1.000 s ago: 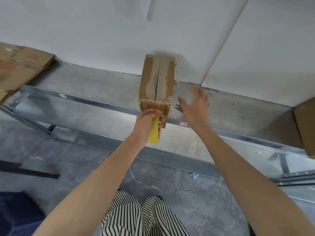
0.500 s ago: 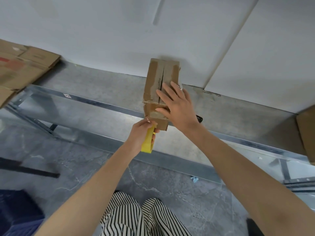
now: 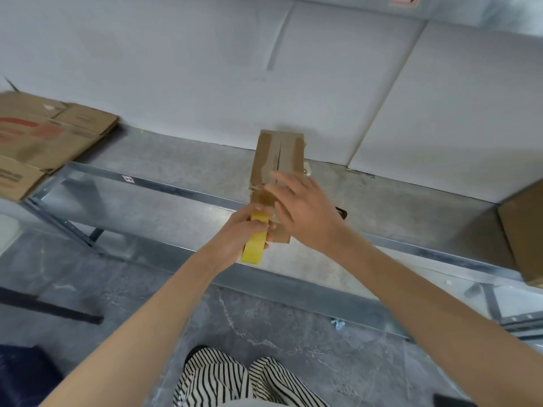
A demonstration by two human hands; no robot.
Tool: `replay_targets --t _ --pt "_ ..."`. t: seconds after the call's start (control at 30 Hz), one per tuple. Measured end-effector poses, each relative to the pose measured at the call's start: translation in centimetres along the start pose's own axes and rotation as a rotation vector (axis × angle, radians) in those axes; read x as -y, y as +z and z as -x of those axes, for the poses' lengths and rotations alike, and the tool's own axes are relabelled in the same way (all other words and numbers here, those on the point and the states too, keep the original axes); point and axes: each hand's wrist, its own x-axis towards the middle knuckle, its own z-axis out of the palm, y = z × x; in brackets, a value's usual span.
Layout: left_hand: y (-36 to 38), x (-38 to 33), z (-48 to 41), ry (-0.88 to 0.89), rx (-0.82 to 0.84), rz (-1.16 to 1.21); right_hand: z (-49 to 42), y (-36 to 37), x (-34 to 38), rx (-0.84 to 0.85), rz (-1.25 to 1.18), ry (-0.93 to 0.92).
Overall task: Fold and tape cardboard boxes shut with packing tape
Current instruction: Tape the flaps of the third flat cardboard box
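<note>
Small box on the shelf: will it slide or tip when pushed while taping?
Probably light: the box is small, and the right hand steadies it with flat fingers. Likely to slide toward the person on the smooth shelf when the tape roll pulls. Worn top flaps show a gap, so they may flex under pressure.

Warehouse packing area: metal racking (image 3: 164, 188), flattened cartons (image 3: 44, 139), bare concrete floor (image 3: 279, 327).

Narrow brown cardboard box (image 3: 277, 160) on metal shelf, flaps folded shut, yellow tape roll (image 3: 255, 241) at near end
</note>
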Motion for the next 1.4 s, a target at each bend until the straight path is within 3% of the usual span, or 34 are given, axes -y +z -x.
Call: replay_targets --t 0.07,0.17,0.37,0.43,0.6,0.73,0.83,1.0,1.13,1.17,1.3,1.4 --pt "0.2 -0.4 0.1 0.019 0.013 -0.032 0.1 0.3 1.4 -0.031 -0.104 0.038" --pt "0.1 -0.8 0.4 0.023 0.033 -0.056 0.0 1.1 1.5 0.07 -0.276 0.254" --pt "-0.2 -1.7 1.3 -0.011 0.116 0.015 0.1 0.8 1.4 -0.035 -0.322 0.161" --pt "-0.6 -2.3 1.7 -0.006 0.092 0.007 0.0 0.3 1.5 -0.029 -0.427 0.258" --pt "-1.7 -4.5 3.7 0.088 0.016 -0.546 -0.6 -1.2 1.3 -0.024 -0.791 0.555" --pt "-3.3 -6.0 3.7 0.2 -0.055 -0.966 -1.0 -2.2 0.7 -0.078 -0.878 0.66" --pt "-5.1 -6.4 3.3 0.222 -0.225 -1.107 -1.2 -2.7 0.0 -0.16 -0.916 0.751" --pt "-6.2 -6.6 4.0 0.261 -0.155 -1.016 -0.5 -2.7 -0.6 -0.19 -0.952 0.871" --pt "-7.7 -7.3 2.7 0.231 -0.404 -1.406 0.1 -2.3 -0.4 -0.247 -1.012 0.955" --pt "-7.8 -7.5 2.4 0.243 -0.426 -1.393 0.2 -2.3 -0.5 -0.266 -1.02 0.973" --pt "-7.9 -7.7 1.7 0.293 -0.314 -0.977 0.6 -2.2 -1.2 -0.32 -1.106 1.043" --pt "-8.5 -7.6 0.5 0.314 -0.346 -1.023 1.1 -1.5 -1.2 -0.3 -1.137 1.087"
